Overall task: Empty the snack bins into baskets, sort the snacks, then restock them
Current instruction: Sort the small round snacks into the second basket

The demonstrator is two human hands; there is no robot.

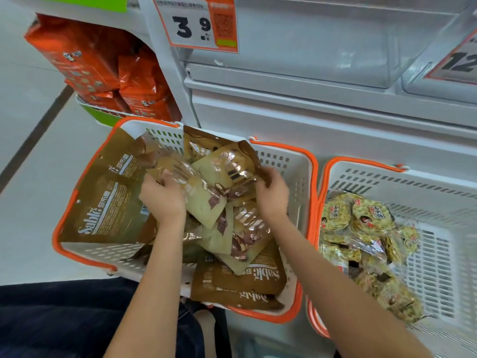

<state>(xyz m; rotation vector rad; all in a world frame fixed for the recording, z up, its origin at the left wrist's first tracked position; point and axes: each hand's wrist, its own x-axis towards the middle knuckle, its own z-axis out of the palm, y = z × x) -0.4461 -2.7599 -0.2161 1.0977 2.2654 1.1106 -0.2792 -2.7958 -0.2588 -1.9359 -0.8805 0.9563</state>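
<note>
A white basket with an orange rim (289, 161) sits on the floor, filled with several brown Sable snack bags (108, 202). Both hands are inside it. My left hand (162, 197) grips a bunch of tan and brown bags (204, 200) from the left side. From the right, my right hand (272, 195) pinches the edge of the same bunch. To the right stands a second white basket (438, 244) that holds several green-yellow snack packets (361, 228).
A white shelf unit with an empty clear bin (296, 58) rises behind the baskets, with price tags 3.9 (196, 23) and 12 (459, 63). Orange snack bags (103, 71) fill a shelf at upper left. Pale floor lies to the left. My dark-clothed knee (64, 319) is at bottom left.
</note>
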